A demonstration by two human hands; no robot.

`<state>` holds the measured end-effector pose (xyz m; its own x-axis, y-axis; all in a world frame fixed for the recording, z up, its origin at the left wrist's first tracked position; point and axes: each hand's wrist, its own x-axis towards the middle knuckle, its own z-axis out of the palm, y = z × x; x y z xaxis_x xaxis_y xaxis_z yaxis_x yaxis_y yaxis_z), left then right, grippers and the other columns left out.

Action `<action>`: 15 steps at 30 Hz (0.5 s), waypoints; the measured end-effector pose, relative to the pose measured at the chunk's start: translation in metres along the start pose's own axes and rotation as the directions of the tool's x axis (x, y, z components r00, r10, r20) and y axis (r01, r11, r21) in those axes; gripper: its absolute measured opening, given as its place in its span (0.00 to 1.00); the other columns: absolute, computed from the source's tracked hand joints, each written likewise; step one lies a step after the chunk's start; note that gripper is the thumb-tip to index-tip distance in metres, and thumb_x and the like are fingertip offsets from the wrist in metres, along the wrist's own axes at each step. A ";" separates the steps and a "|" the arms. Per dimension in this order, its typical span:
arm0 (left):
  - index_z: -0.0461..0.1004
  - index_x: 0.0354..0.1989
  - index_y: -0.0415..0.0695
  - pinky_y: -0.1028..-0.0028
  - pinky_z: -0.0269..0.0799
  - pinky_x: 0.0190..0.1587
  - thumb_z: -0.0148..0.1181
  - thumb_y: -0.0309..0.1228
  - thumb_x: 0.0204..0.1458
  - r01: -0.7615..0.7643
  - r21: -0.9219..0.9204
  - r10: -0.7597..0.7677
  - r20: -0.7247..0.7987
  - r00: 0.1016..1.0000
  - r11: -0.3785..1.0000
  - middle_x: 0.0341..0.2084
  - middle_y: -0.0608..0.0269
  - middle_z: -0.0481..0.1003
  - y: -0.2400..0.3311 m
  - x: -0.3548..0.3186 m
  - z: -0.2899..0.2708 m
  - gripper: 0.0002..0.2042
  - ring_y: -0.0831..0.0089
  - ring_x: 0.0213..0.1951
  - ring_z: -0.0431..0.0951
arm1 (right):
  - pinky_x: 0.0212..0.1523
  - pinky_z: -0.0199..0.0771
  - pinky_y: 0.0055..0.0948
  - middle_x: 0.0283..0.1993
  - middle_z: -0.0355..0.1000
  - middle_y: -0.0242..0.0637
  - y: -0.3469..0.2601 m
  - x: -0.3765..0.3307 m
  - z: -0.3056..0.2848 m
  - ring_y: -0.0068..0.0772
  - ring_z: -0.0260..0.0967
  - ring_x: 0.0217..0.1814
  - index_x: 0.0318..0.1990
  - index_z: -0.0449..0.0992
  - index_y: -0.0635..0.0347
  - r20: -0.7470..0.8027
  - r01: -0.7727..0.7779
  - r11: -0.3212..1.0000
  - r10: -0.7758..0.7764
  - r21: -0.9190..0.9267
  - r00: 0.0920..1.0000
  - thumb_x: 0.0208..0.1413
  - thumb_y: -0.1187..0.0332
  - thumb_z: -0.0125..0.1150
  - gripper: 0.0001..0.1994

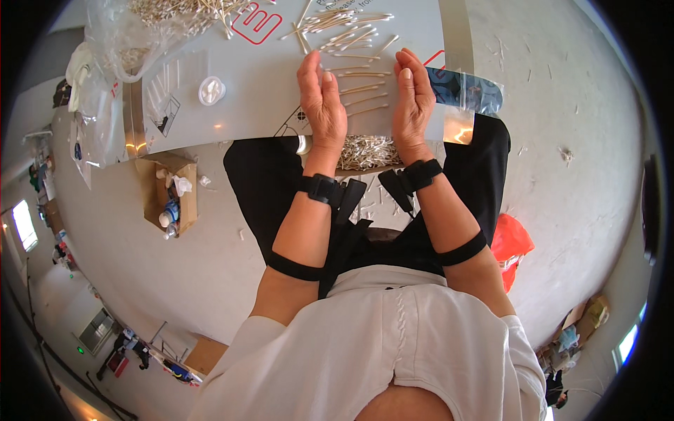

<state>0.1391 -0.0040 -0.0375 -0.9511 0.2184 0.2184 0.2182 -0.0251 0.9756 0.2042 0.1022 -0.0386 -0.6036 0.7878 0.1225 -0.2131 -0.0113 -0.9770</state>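
My left hand (324, 105) and my right hand (413, 102) stand upright on the grey table (246, 91), palms facing each other with fingers stretched out. Between them several cotton swabs (364, 89) lie crosswise in a loose row, their tips close to both palms. Neither hand grips anything. Just beyond the fingertips, a looser heap of cotton swabs (344, 27) lies at mixed angles. Over my lap, below the table's near edge, a box filled with many cotton swabs (368, 152) shows between my wrists.
Left on the table are a small white tub (211, 91) with white pieces and a clear plastic bag (133, 52) beside piled swabs. A blue patterned packet (463, 91) overhangs the right edge. On the floor stand a cardboard box (188, 203) with bottles and a red bag (511, 242).
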 end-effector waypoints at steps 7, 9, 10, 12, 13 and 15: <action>0.68 0.58 0.38 0.68 0.61 0.62 0.48 0.40 0.66 0.024 -0.023 -0.023 0.058 0.998 0.999 0.55 0.58 0.70 0.004 0.001 0.017 0.20 0.70 0.56 0.68 | 0.63 0.66 0.29 0.62 0.66 0.40 0.001 -0.006 0.015 0.30 0.65 0.61 0.56 0.71 0.68 -0.010 0.037 0.998 -0.038 -0.060 0.999 0.69 0.69 0.47 0.15; 0.69 0.57 0.38 0.69 0.62 0.61 0.47 0.38 0.66 0.020 -0.033 -0.018 0.064 0.998 0.999 0.54 0.59 0.70 0.004 0.000 0.016 0.18 0.70 0.56 0.68 | 0.58 0.67 0.30 0.57 0.69 0.44 -0.002 -0.005 0.015 0.36 0.66 0.57 0.51 0.73 0.67 -0.016 0.017 0.998 -0.018 -0.068 1.000 0.64 0.74 0.51 0.12; 0.69 0.57 0.38 0.68 0.62 0.61 0.47 0.35 0.66 -0.001 -0.002 0.001 0.055 0.998 1.000 0.54 0.58 0.70 0.004 0.001 0.013 0.17 0.68 0.56 0.68 | 0.58 0.67 0.30 0.57 0.69 0.44 -0.004 -0.001 0.014 0.36 0.66 0.57 0.51 0.73 0.67 -0.014 0.016 0.998 -0.017 -0.067 1.000 0.64 0.74 0.51 0.12; 0.70 0.56 0.39 0.67 0.62 0.61 0.48 0.33 0.65 -0.023 0.034 0.021 0.044 0.999 0.999 0.53 0.58 0.71 0.003 0.003 0.007 0.16 0.66 0.56 0.69 | 0.52 0.72 0.34 0.52 0.70 0.44 -0.011 0.017 0.004 0.40 0.69 0.53 0.46 0.77 0.62 0.090 0.122 0.916 -0.095 -0.381 0.991 0.56 0.78 0.56 0.11; 0.71 0.55 0.40 0.66 0.62 0.61 0.50 0.29 0.62 -0.129 0.194 0.118 0.067 0.991 0.973 0.52 0.57 0.71 0.003 0.004 0.006 0.15 0.63 0.55 0.69 | 0.52 0.72 0.34 0.52 0.70 0.44 -0.010 0.028 -0.003 0.40 0.69 0.53 0.46 0.77 0.62 0.088 0.122 0.915 -0.096 -0.384 0.992 0.56 0.78 0.56 0.11; 0.72 0.54 0.41 0.65 0.63 0.60 0.52 0.25 0.59 -0.234 0.344 0.209 0.108 0.972 0.910 0.50 0.57 0.71 0.004 0.006 0.005 0.15 0.60 0.54 0.69 | 0.48 0.75 0.38 0.49 0.71 0.43 -0.006 0.055 -0.013 0.46 0.69 0.52 0.42 0.81 0.56 0.366 0.434 0.631 -0.244 -0.644 0.898 0.47 0.81 0.58 0.15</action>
<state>0.1353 0.0025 -0.0326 -0.8552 0.3126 0.4135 0.4959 0.2612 0.8281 0.1825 0.1536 -0.0280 -0.7714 0.4846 0.4124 0.0982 0.7310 -0.6753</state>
